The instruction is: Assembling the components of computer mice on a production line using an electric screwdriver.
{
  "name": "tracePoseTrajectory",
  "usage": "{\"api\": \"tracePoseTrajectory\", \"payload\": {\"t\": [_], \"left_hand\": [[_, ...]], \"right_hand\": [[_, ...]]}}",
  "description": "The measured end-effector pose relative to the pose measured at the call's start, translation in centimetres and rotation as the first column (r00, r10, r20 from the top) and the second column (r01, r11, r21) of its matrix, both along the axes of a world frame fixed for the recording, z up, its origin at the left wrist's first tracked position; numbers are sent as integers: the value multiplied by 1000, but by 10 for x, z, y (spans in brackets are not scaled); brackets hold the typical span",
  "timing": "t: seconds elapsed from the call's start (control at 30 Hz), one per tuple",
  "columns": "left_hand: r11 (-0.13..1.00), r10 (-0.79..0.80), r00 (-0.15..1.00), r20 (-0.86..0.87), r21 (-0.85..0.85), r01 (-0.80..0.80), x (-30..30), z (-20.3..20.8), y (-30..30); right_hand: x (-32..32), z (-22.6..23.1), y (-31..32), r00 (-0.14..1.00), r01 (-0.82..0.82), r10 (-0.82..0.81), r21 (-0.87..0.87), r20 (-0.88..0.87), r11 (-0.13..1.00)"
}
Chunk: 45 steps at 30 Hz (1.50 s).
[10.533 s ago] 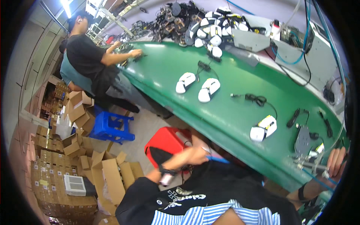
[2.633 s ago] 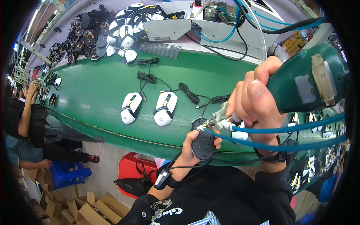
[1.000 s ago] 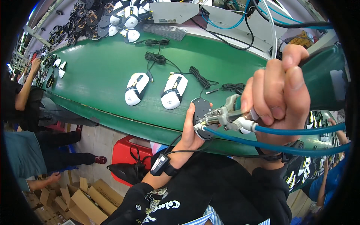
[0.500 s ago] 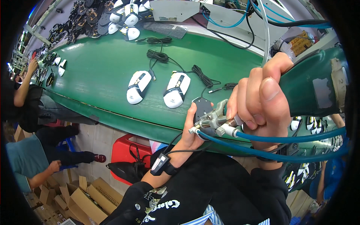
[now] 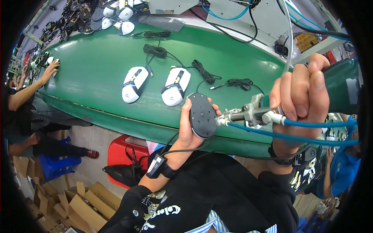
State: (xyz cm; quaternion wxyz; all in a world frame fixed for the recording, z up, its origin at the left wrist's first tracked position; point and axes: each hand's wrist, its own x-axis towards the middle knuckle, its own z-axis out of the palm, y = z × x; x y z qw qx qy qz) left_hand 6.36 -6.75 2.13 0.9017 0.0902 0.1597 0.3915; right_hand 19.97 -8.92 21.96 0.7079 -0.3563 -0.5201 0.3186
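Note:
My left hand is closed around a computer mouse, its flat black underside facing up. A black cable coil lies just beyond it. My right hand grips a power screwdriver with a green body and a metal nose, blue air hoses running off it. The metal tip is at the right edge of the mouse, close to my left fingertips; whether it touches cannot be told. Two white-and-black mice, a left one and a right one, rest upright on the green belt.
The green belt runs across in front of me. A heap of black mouse parts and several white mice lie at the far left. A co-worker's hand reaches in at left. A red stool and cardboard boxes stand below.
My right hand has drawn the screwdriver to the right, uncovering the underside of the mouse in my left hand. The view has shifted slightly. A co-worker's hand has come onto the belt at left.

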Motion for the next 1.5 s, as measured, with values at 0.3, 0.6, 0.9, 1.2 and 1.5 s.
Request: {"api": "tracePoseTrajectory", "payload": {"t": [0.3,0.6,0.9,1.2,1.5], "left_hand": [[999,0,1000,5,-51,0,-2,10,-2],[999,-45,996,82,-15,46,-2,-2,-1],[998,-36,995,96,-43,40,-8,-9,-2],[993,-101,994,39,-58,103,-13,-4,5],[993,-101,994,46,-60,104,-16,-9,7]], "right_hand": [[-3,-5,1,994,13,-10,-25,106,1000],[-7,-9,-3,997,-34,38,-69,64,997],[11,26,-84,998,-63,65,80,-27,995],[-21,0,-56,997,-43,55,186,-59,982],[-29,-10,-45,1000,-5,8,132,-24,991]]}}
